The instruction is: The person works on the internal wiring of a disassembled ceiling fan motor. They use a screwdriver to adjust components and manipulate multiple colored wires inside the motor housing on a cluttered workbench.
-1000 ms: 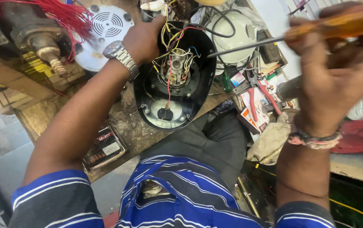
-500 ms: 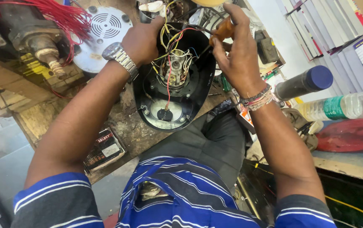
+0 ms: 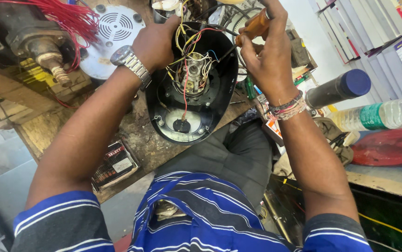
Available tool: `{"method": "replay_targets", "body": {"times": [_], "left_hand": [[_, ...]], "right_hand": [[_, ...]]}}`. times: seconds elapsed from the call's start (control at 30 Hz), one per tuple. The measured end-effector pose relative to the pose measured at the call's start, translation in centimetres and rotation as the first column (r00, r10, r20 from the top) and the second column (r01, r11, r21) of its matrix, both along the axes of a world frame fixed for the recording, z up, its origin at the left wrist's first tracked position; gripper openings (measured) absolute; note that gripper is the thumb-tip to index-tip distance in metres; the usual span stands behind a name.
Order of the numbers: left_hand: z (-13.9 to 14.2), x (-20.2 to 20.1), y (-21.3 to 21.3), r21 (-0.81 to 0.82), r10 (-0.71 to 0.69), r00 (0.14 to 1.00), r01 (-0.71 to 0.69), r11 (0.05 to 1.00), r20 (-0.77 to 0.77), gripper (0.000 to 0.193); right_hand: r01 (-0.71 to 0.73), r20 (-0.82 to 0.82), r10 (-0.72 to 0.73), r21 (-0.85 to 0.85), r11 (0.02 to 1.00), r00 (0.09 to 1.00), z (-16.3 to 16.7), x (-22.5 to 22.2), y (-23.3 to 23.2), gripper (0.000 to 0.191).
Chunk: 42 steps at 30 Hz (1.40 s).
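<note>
The black oval plastic appliance base [image 3: 189, 88] lies open side up on the worn wooden workbench [image 3: 149, 144], at its near edge, just above your knees. Its long axis runs from the near edge away from you, and the narrower far end points toward the back of the bench. Inside it, yellow, red and white wires [image 3: 189, 56] gather around a small metal motor part [image 3: 191, 77]; the round white disc [image 3: 180, 125] sits at the near end.

Your left hand [image 3: 156, 44] closes over the far left rim of the base, fingers curled on the wall; I judge this is to keep the base steady. Your right hand [image 3: 268, 51] pinches the orange-handled screwdriver [image 3: 252, 29] between thumb and fingers, and the thin shaft slants down left into the wires, probably to reach a screw deep inside.

Further left there is a white round vented cover [image 3: 114, 32] and a grey motor with a bundle of red wires [image 3: 65, 18]. At your right lie a dark cylinder with a blue cap [image 3: 338, 88] and a clear plastic bottle [image 3: 383, 114].
</note>
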State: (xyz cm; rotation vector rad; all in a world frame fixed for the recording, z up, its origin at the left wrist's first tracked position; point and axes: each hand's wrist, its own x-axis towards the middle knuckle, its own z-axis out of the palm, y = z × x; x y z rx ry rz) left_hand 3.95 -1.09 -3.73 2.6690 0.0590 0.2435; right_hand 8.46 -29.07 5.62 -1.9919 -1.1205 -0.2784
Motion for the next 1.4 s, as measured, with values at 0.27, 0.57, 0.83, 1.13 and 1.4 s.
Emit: {"method": "replay_targets", "body": {"times": [0.27, 0.57, 0.83, 1.13, 1.4], "left_hand": [[-0.1, 0.1, 0.0, -0.007, -0.007, 1.000, 0.007, 1.000, 0.005, 0.052], [0.2, 0.0, -0.1, -0.002, 0.001, 1.000, -0.001, 1.000, 0.010, 0.052], [0.0, -0.1, 0.0, -0.004, -0.010, 1.000, 0.010, 1.000, 0.020, 0.053], [-0.2, 0.0, 0.0, 0.009, -0.019, 1.000, 0.019, 1.000, 0.022, 0.053], [-0.1, 0.0, 0.1, 0.006, -0.007, 1.000, 0.007, 1.000, -0.024, 0.057]], "right_hand": [[-0.007, -0.022, 0.007, 0.004, 1.000, 1.000, -0.2, 0.1, -0.1, 0.065], [-0.021, 0.002, 0.021, 0.000, 1.000, 1.000, -0.3, 0.2, -0.1, 0.065], [0.058, 0.060, -0.057, -0.014, 0.998, 0.997, 0.0, -0.1, 0.6, 0.065], [-0.168, 0.081, 0.180, -0.145, 0.975, 0.980, 1.4, 1.2, 0.6, 0.051], [-0.031, 0.218, 0.073, -0.188, 0.982, 0.973, 2.1, 0.9, 1.3, 0.061]]}}
